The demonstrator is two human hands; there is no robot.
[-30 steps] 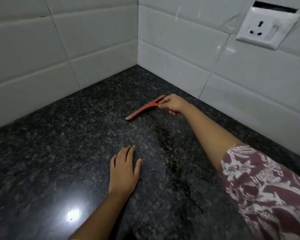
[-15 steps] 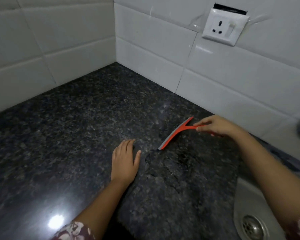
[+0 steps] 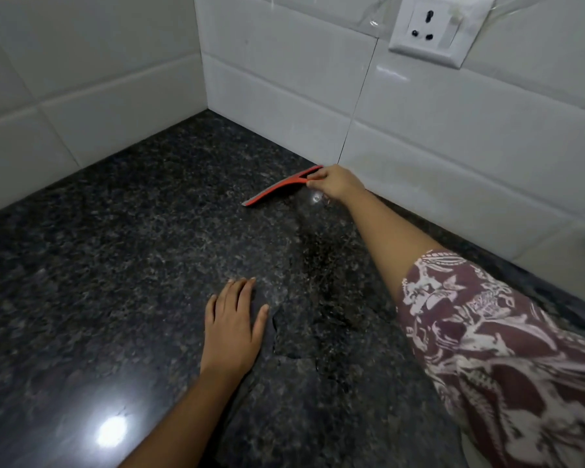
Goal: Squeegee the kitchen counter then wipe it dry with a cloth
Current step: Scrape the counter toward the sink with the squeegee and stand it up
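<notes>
Dim indoor light, soft and slightly grey. One bright white glare spot (image 3: 111,432) sits on the dark polished counter (image 3: 98,265) at the near left, the reflection of an overhead lamp. A smaller, fainter glint (image 3: 316,197) lies far beyond that spot, toward the back wall. The white wall tiles (image 3: 277,82) behind the counter carry pale sheen streaks, strongest near the wall socket (image 3: 433,28). A weak shadow darkens the counter just right of the left hand (image 3: 232,327). Wide-angle distortion bends the tile lines near the frame edges. The patterned sleeve (image 3: 507,359), far right of the glare spot, looks soft and smeared. Fine detail is slightly blurred throughout.
</notes>
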